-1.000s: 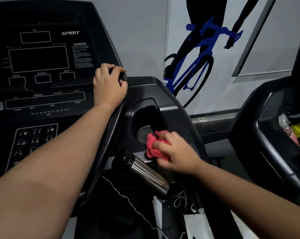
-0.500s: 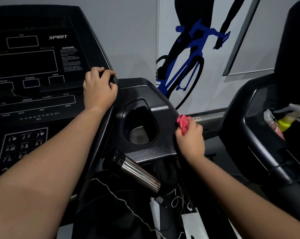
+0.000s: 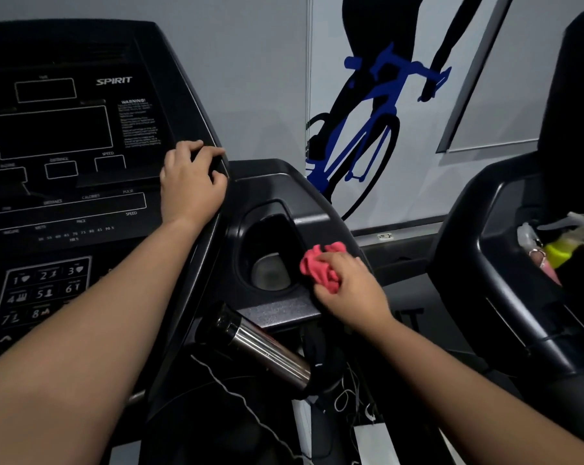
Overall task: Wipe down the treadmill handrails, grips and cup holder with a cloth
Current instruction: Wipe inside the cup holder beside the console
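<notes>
Cloth [image 3: 320, 268], soft and light, sits bunched under the right hand [image 3: 349, 290], fingers clamped on it at the cup holder [image 3: 267, 263] rim, while the left hand [image 3: 191, 181] grips the console [image 3: 82, 129] edge.

the console [image 3: 82, 129] reads "spirit", "warning!", "speed", "pulse" and "calories" (keypad [image 3: 45, 293] digits 1–8 below).
</notes>
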